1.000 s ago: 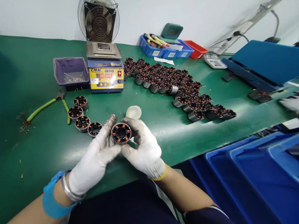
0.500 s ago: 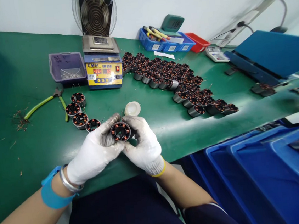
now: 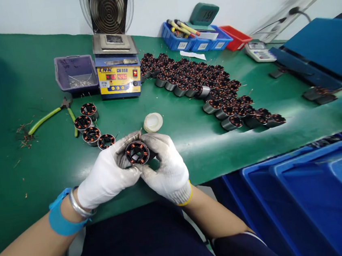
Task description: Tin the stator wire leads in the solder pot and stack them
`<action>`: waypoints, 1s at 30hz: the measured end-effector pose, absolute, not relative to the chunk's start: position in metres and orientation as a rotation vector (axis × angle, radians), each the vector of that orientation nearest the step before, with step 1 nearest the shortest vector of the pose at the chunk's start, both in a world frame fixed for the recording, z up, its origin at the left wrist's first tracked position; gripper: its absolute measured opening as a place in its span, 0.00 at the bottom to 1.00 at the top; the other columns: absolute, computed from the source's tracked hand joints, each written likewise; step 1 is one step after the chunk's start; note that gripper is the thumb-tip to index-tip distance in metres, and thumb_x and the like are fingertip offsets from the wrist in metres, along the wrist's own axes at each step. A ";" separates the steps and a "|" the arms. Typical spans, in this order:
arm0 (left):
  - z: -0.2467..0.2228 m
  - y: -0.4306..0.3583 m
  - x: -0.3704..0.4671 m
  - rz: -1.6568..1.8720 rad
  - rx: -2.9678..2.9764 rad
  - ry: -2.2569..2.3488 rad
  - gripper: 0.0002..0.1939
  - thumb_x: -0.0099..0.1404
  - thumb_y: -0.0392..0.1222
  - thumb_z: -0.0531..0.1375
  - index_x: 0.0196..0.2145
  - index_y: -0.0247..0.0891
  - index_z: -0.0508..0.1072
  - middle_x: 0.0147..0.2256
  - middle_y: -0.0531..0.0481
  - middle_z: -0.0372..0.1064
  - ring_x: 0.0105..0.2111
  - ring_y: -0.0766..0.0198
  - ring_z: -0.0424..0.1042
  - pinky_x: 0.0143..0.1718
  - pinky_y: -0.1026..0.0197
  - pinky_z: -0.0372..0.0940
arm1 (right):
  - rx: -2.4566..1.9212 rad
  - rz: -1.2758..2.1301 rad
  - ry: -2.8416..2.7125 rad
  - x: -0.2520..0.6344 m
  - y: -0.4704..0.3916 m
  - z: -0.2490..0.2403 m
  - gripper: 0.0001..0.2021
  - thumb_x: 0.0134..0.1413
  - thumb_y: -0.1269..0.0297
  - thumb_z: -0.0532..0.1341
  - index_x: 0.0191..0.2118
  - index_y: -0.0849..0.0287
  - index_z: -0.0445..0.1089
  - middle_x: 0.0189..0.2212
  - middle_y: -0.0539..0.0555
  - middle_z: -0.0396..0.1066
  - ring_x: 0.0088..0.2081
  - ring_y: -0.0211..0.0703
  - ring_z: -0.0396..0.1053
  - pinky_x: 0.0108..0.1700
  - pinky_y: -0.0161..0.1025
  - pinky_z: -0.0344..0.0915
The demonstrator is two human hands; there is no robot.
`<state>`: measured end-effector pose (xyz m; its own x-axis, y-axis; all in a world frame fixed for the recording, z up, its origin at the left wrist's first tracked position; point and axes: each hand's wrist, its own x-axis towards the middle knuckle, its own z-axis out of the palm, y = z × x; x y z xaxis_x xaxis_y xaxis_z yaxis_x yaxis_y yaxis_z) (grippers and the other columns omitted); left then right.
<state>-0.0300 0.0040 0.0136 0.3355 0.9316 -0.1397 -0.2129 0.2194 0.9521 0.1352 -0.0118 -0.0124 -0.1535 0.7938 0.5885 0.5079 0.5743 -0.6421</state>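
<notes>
Between my two gloved hands is a motor stator (image 3: 137,152), a dark ring wound with copper, its open end facing me. My left hand (image 3: 110,173) closes on its left side; my right hand (image 3: 164,165) grips it from the right, fingertips darkened on both gloves. Just beyond my fingers lies a small white round dish (image 3: 153,122). Left of it, several more stators (image 3: 91,135) stand on the green bench with thin wire ends sticking up. Green-handled cutters (image 3: 46,120) lie open further left, beside copper wire scraps (image 3: 26,137).
A yellow-and-blue solder pot (image 3: 118,74) stands at the back, a fan (image 3: 107,8) behind it. Left of it sits a purple bin (image 3: 76,75) with wire bits. Rows of stators (image 3: 190,79) spread to the right. Blue crates (image 3: 288,197) stand below the bench edge.
My view has shifted slightly, so the things on the right appear further right. Both hands still hold the stator, which is tilted a little differently.
</notes>
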 end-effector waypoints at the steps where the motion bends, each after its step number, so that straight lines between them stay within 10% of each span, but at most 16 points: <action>1: 0.014 0.006 -0.032 0.914 1.043 0.878 0.39 0.47 0.39 0.76 0.57 0.35 0.73 0.54 0.39 0.75 0.56 0.45 0.72 0.58 0.50 0.68 | -1.063 0.388 -1.799 0.136 -0.012 -0.013 0.29 0.46 0.76 0.63 0.56 0.54 0.64 0.52 0.59 0.69 0.53 0.50 0.71 0.52 0.48 0.76; 30: 0.022 0.010 -0.038 0.708 1.544 0.988 0.38 0.52 0.36 0.63 0.62 0.31 0.65 0.57 0.39 0.72 0.56 0.47 0.72 0.59 0.50 0.68 | -1.150 0.710 -1.676 0.134 -0.013 -0.021 0.27 0.44 0.74 0.65 0.54 0.55 0.66 0.51 0.57 0.69 0.49 0.48 0.73 0.45 0.42 0.77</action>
